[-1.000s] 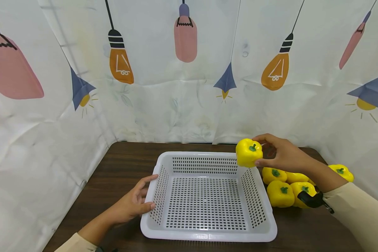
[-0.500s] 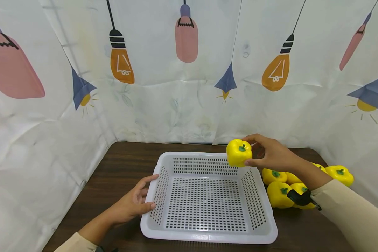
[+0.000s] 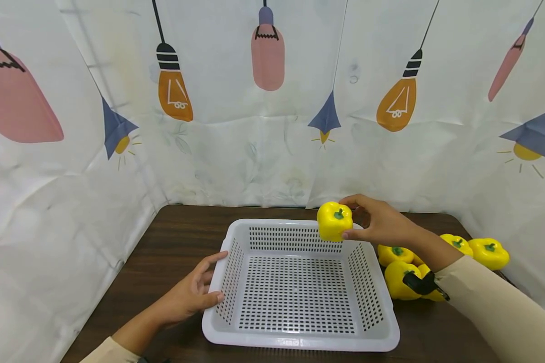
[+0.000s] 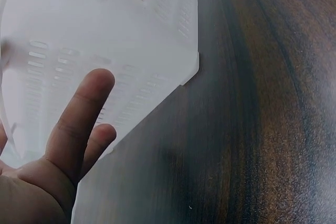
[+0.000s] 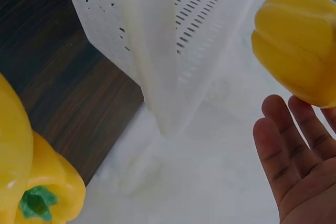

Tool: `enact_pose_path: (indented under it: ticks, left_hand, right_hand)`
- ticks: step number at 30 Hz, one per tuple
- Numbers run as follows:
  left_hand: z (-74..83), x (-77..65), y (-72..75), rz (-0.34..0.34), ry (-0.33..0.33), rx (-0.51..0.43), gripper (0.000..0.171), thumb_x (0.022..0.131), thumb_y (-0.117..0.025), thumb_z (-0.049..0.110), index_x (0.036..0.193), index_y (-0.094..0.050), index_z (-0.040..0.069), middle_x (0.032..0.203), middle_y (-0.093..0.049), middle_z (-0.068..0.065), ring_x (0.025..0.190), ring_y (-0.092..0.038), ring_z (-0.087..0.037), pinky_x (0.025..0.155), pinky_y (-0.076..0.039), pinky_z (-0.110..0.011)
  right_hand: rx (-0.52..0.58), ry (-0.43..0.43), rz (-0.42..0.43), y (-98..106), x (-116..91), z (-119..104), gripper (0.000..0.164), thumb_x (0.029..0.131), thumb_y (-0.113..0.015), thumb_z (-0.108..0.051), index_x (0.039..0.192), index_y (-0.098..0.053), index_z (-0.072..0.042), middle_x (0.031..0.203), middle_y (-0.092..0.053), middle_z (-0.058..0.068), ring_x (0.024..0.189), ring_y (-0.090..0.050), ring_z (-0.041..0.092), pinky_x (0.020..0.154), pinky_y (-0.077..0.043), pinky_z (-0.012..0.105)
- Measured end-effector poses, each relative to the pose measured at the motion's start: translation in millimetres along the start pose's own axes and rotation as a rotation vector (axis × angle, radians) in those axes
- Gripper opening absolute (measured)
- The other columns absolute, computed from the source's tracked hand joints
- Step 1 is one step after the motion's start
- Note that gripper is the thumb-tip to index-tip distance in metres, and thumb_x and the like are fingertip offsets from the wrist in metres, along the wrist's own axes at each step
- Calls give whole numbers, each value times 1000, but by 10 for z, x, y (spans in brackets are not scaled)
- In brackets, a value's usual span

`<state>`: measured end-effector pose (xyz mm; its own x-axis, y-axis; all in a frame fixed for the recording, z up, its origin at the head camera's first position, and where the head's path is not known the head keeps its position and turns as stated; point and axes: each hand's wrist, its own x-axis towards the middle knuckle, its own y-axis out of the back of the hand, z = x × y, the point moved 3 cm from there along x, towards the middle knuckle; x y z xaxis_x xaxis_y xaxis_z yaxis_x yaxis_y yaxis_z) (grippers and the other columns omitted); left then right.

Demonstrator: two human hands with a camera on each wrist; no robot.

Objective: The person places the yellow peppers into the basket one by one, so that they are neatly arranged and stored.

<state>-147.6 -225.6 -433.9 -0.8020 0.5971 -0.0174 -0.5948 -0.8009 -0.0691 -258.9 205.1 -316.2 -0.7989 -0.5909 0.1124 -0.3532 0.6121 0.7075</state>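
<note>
Head view: the right hand [image 3: 379, 221], right of centre, pinched a yellow pepper [image 3: 334, 222] between thumb and fingertips, the grip opened only as far as the fruit's width. The pepper was raised, its green stem toward the camera, and overlapped the far rim of the white basket [image 3: 301, 342] near that rim's right end. The left hand [image 3: 193, 295], lower left of centre, lay against the basket's left rim; its fingers were spread and fairly straight, index and thumb tips touching the rim, with nothing lifted. The basket occupied the lower centre of the frame, upright on the dark table [image 3: 186, 229]. Other peppers [image 3: 402, 280] lay at lower right, just beside the basket, partly hidden by the right forearm, its pale sleeve [image 3: 495, 307] and a black strap [image 3: 419, 283]. A white sheet [image 3: 236, 166] printed with lamps filled the upper frame. Right wrist view: the pepper appeared at upper right, above extended fingers. Left wrist view: two fingers pointed upward along the basket's outer wall.
</note>
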Motion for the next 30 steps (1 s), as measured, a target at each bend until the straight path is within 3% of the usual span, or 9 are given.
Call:
enact_pose_path:
  ticks: [6, 18, 30]
  left_hand:
    - [16, -15, -11, 11, 9, 11, 87, 98, -61, -1, 161, -4, 19, 142, -32, -42, 118, -58, -53, 86, -57, -60]
    - [20, -19, -14, 11, 6, 12, 87, 97, -60, -3, 161, -3, 18, 141, -32, -43, 118, -58, -52, 87, -57, -59]
    - [13, -8, -9, -3, -3, -1, 88, 97, -60, -4, 161, -2, 16, 141, -31, -44, 118, -58, -54, 86, -57, -61]
  right_hand:
    - [6, 3, -5, -53, 47, -30, 73, 82, -88, -36, 141, -50, -15, 136, -57, 3, 117, -65, 24, 101, -53, 51]
    - [-61, -12, -5, -106, 136, -111, 76, 80, -88, -41, 142, -50, -19, 132, -61, -1, 112, -67, 22, 91, -57, 48]
    - [-62, 0, -18, -193, 209, -203, 74, 80, -88, -41, 141, -51, -19, 134, -60, -2, 113, -67, 22, 89, -58, 46]
